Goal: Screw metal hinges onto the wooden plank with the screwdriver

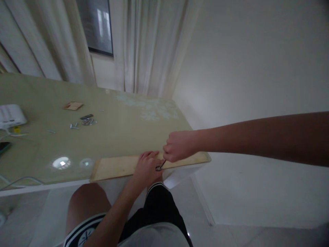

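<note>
A long pale wooden board (115,167) lies along the near edge of the glass-topped table (108,133). My left hand (147,168) rests palm down on the board, fingers flat, pressing it against the table. My right hand (178,146) is closed in a fist around a small dark metal tool (159,167), an L-shaped key by the look of it, whose tip meets the board's near edge just beside my left hand. My right arm reaches in from the right side of the view.
Loose screws and small metal fittings (86,121) lie scattered mid-table, with a small wooden piece (73,105) behind them. A white device (10,116) and a dark phone (4,146) sit at the left edge. Curtains hang behind; my knees are under the table.
</note>
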`<state>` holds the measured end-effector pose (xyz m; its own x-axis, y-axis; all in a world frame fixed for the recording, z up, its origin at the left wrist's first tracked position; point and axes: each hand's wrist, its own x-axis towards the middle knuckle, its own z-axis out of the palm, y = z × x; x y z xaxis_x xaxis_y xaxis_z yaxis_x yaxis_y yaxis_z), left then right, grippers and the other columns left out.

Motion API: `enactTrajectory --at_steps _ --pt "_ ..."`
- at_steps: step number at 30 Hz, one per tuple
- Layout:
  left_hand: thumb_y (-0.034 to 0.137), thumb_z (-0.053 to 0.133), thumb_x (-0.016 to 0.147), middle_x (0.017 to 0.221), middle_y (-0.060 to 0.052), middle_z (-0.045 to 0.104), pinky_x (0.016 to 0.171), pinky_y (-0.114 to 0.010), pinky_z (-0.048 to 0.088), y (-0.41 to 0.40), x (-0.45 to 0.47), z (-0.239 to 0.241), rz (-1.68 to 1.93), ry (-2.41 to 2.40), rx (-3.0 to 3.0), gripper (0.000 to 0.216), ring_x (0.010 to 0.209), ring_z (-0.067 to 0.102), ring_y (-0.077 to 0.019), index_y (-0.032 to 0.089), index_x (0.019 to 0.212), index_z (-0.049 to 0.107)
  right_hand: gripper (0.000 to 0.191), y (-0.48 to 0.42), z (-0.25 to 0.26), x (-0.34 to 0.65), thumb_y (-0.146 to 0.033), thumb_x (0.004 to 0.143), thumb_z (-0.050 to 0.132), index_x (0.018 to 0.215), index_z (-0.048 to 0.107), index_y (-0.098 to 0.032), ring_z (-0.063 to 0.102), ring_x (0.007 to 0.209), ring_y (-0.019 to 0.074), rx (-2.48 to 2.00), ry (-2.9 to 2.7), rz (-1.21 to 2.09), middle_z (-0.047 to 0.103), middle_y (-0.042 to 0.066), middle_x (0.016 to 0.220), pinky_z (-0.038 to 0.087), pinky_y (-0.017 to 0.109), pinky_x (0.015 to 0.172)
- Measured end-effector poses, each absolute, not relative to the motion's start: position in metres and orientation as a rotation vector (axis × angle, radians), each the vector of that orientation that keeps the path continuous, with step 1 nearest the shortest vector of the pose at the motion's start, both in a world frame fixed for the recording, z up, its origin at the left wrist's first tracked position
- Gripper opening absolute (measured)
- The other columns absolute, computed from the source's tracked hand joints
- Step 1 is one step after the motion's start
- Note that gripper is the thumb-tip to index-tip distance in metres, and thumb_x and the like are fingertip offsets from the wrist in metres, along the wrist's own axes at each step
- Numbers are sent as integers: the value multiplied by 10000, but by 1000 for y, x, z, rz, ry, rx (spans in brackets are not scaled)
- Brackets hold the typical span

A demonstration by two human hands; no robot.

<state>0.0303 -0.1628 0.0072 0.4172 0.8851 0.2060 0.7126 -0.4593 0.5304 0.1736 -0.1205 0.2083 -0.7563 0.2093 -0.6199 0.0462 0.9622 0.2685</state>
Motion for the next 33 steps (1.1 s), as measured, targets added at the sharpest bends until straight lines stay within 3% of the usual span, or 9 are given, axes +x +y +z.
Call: enactTrajectory --at_steps 2,4,7,13,16,18,22,26,33 --pt "302 864 753 1421 -84 680 1121 -497 427 -163 30 8 650 1368 2313 372 1276 606 -346 333 1122 831 147 -120 207 175 -235 902 689 971 799 -166 730 805 251 548 2349 245 787 123 871 437 314 632" --pt "293 856 757 1427 -83 678 1116 -494 430 -163 30 8 640 1369 2310 370 1282 606 -345 341 1123 831 236 -121 206 174 -358 838 763 953 816 -160 738 825 275 895 2265 103 792 144 891 447 313 622" --pt "285 839 770 1415 -89 686 1115 -495 429 -162 30 9 649 1379 2311 346 1281 608 -347 337 1113 836 305 -124 205 174 -411 803 795 958 816 -149 748 844 288 1037 2198 -3 790 155 897 445 306 608" --pt "278 851 756 1403 -90 691 1107 -501 435 -163 31 8 674 1359 2332 335 1259 618 -346 324 1087 837 273 -123 206 181 -355 995 637 1180 714 -170 741 811 245 362 2427 323 769 118 997 427 302 576" --pt "268 841 764 1391 -92 698 1106 -497 437 -164 31 7 705 1368 2329 282 1263 616 -341 304 1044 841 293 -121 206 184 -171 1070 432 1132 714 -221 716 719 185 -141 2491 433 756 67 950 393 289 545" --pt "261 845 753 1387 -96 700 1108 -502 435 -164 31 6 708 1385 2324 290 1266 614 -344 297 1041 840 339 -120 206 183 -143 1072 401 1092 726 -238 707 698 174 -196 2485 447 753 55 917 390 285 553" --pt "257 859 729 1383 -83 701 1116 -503 428 -164 30 7 674 1376 2334 333 1250 624 -341 324 1055 837 156 -122 204 175 -261 966 678 1098 753 -222 731 806 221 328 2413 298 770 79 899 438 293 635" --pt "291 873 739 1421 -99 677 1120 -492 425 -163 28 6 644 1371 2337 357 1281 612 -340 328 1092 833 339 -118 199 163 -414 811 838 1021 788 -153 737 873 292 824 2357 71 785 143 920 471 324 669" --pt "289 851 777 1408 -101 688 1118 -475 439 -162 26 10 618 1366 2357 271 1284 621 -318 319 1047 843 316 -81 197 145 -367 787 858 894 768 -83 634 601 153 1126 2034 -418 695 26 644 471 270 626"
